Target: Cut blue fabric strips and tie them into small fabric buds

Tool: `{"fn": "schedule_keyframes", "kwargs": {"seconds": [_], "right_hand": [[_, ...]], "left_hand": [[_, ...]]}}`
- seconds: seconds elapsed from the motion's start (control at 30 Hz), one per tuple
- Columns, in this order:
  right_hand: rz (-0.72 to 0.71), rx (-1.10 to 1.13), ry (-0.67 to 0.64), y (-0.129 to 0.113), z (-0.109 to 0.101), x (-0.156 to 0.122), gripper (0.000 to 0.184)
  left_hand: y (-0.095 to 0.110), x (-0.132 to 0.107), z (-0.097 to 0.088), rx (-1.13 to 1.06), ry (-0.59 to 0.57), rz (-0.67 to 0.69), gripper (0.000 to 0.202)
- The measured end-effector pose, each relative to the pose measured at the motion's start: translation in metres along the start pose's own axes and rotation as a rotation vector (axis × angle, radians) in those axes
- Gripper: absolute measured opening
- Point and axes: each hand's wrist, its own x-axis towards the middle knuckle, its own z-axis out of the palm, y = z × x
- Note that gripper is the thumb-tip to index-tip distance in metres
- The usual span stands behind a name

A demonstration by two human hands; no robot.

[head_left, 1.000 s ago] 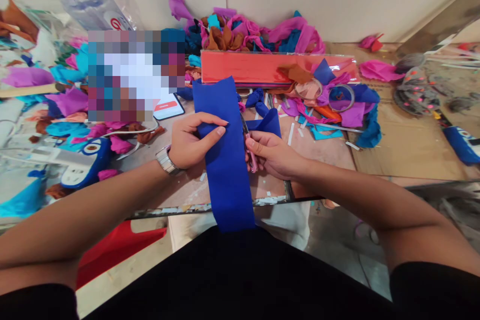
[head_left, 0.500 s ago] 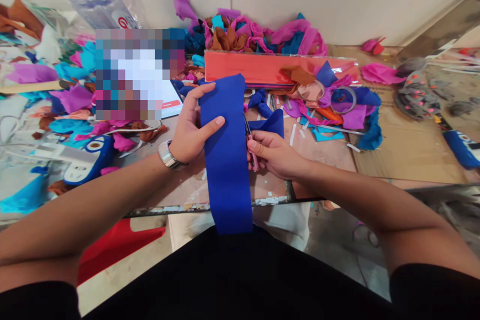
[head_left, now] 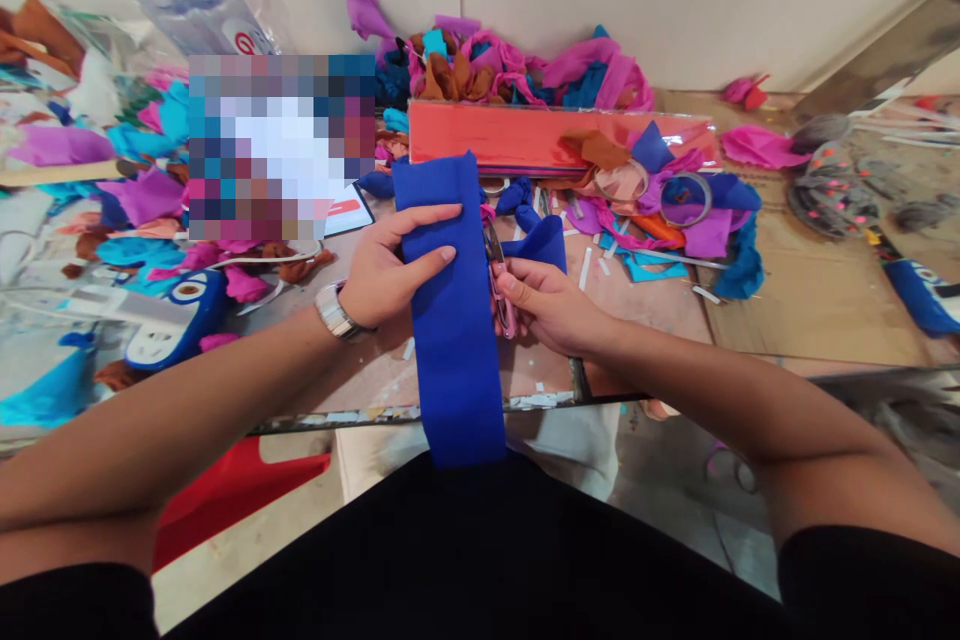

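A long strip of dark blue crepe paper [head_left: 454,320] runs from the table's middle down over its front edge to my lap. My left hand [head_left: 386,270] grips the strip's left side, thumb and fingers lying across the paper. My right hand [head_left: 544,305] is closed round a pair of pink-handled scissors [head_left: 496,270], whose blades sit at the strip's right edge. A cut blue flap [head_left: 538,242] curls away to the right of the blades.
A flat red paper pack [head_left: 510,132] lies behind the strip. Crumpled pink, purple, blue and brown paper scraps [head_left: 517,70] are piled against the wall. Tape rolls [head_left: 682,198] lie right of centre. A water bottle [head_left: 191,5] and a phone [head_left: 349,212] are on the left. A cardboard sheet [head_left: 817,290] covers the right.
My left hand's fingers have shifted on the strip, from reaching up along its left edge to lying flatter across it. The scissors have stayed at the strip's right edge.
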Motion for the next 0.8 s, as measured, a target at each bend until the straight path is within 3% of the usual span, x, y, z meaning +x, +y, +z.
{"fn": "schedule_keyframes", "kwargs": {"seconds": [0.37,0.8], "right_hand": [[0.024,0.142,0.048,-0.0032,0.0024,0.0012,0.052],[0.043,0.174,0.064,-0.0052,0.0049,0.0002,0.052]], "left_hand": [[0.003,-0.0044,0.0012,0.097,-0.043,0.072,0.047],[0.0022,-0.0065,0.0006,0.08,-0.061,0.039,0.059]]}}
